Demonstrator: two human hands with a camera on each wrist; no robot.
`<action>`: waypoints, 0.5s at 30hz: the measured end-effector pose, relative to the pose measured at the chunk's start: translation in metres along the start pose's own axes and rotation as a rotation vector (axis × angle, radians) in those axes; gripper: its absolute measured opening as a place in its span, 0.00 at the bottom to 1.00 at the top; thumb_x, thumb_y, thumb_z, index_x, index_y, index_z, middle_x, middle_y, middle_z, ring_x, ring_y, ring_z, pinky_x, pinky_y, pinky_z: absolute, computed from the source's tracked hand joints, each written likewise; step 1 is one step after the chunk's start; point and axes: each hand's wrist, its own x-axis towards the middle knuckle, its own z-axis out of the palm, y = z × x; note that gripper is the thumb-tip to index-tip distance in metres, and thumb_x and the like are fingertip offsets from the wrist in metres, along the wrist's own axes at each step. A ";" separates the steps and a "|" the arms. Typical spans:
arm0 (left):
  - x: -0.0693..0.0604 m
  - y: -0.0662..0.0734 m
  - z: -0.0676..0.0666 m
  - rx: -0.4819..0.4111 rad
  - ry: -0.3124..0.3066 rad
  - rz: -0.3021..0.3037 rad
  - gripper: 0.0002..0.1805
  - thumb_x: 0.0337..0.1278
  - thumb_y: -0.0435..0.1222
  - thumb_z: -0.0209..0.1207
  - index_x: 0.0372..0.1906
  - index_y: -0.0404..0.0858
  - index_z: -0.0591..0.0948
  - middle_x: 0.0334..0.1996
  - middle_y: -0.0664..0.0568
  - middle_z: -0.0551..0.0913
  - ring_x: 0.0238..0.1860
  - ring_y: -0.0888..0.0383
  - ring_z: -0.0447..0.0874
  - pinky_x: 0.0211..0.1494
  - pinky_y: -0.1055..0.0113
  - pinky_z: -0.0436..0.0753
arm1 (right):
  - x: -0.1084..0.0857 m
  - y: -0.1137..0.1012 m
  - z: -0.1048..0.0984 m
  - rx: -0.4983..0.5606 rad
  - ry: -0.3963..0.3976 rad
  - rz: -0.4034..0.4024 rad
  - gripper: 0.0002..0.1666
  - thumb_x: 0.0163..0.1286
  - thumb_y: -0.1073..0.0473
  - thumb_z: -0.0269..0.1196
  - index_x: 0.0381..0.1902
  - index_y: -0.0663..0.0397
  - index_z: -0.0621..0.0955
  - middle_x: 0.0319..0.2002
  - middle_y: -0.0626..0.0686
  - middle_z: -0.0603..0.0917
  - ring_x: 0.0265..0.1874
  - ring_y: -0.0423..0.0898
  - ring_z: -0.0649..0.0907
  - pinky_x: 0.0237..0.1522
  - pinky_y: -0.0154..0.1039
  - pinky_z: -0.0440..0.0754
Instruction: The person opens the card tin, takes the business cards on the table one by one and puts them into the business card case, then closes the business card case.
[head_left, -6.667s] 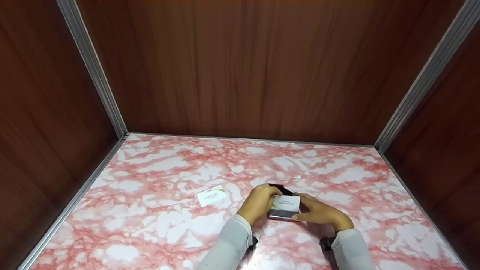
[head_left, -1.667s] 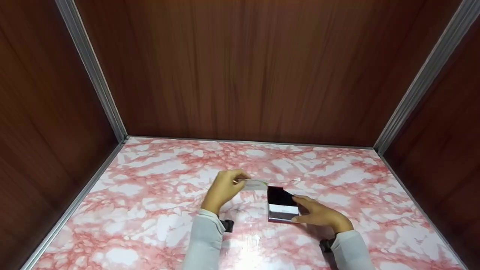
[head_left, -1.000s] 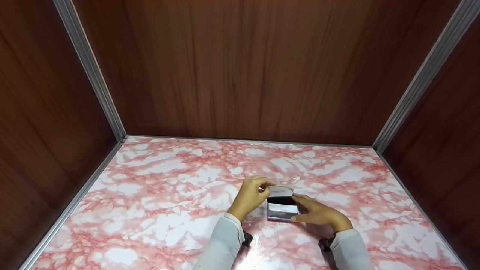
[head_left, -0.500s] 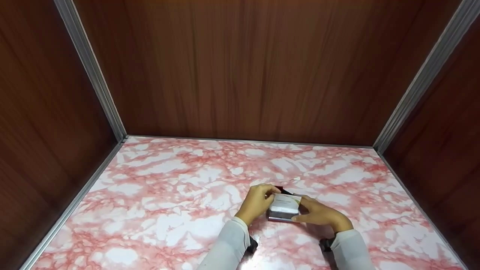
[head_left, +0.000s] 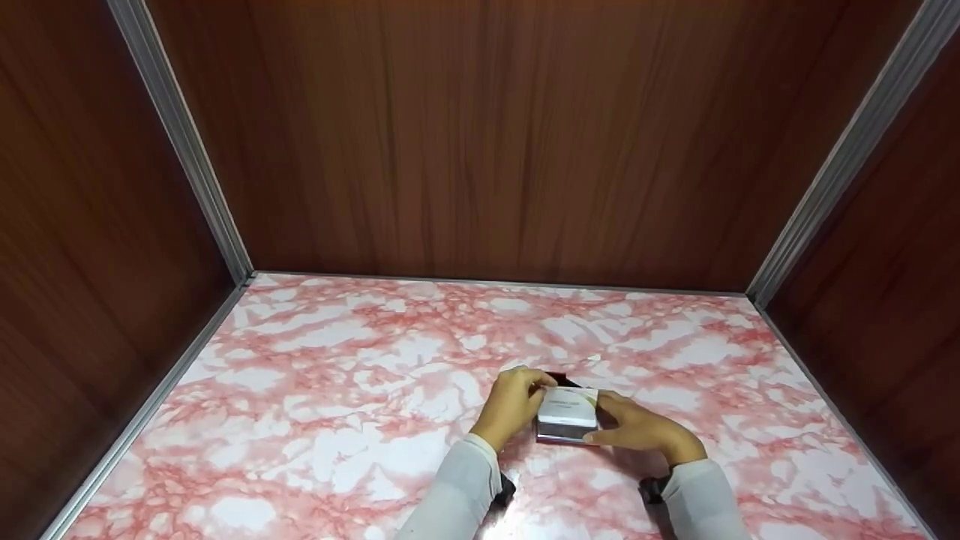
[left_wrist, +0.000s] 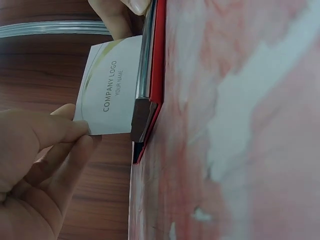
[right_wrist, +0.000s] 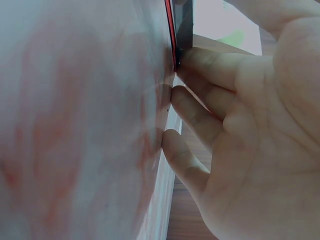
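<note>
A white business card (head_left: 568, 405) with a green curve and "COMPANY LOGO" print tilts up out of a card case (head_left: 564, 433). The case has a red outside, a dark lining and a shiny metal edge. Thumb and fingers of my left hand (head_left: 513, 403) pinch the card's left edge, as the left wrist view also shows on the card (left_wrist: 112, 87). My right hand (head_left: 646, 429) holds the case by its right side, thumb at the near edge and forefinger at the far corner. In the right wrist view its other fingertips (right_wrist: 175, 137) rest on the table.
The case lies on a table (head_left: 315, 420) with a red-and-white marbled top. Brown wood-grain panels (head_left: 480, 150) enclose it at the back and on both sides. Metal strips (head_left: 187, 150) run along the corners.
The card lying left of the hands 6.7 s ago is off the table. My left hand has carried a card rightward from beside the case to over it. The right hand has stayed put.
</note>
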 end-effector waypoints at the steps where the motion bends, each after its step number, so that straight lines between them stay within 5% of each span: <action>1: 0.000 0.000 0.000 0.011 -0.014 0.000 0.11 0.56 0.24 0.64 0.38 0.39 0.90 0.36 0.54 0.88 0.40 0.62 0.83 0.46 0.71 0.80 | 0.000 0.000 0.000 -0.002 0.002 -0.007 0.49 0.67 0.47 0.68 0.75 0.66 0.61 0.72 0.69 0.61 0.71 0.66 0.61 0.67 0.64 0.59; 15: -0.005 0.000 -0.003 0.166 -0.149 0.064 0.13 0.54 0.23 0.63 0.42 0.37 0.89 0.39 0.52 0.86 0.45 0.60 0.84 0.51 0.72 0.80 | 0.000 0.001 0.001 -0.029 -0.001 -0.037 0.52 0.68 0.47 0.68 0.76 0.67 0.57 0.74 0.69 0.58 0.72 0.67 0.58 0.67 0.66 0.59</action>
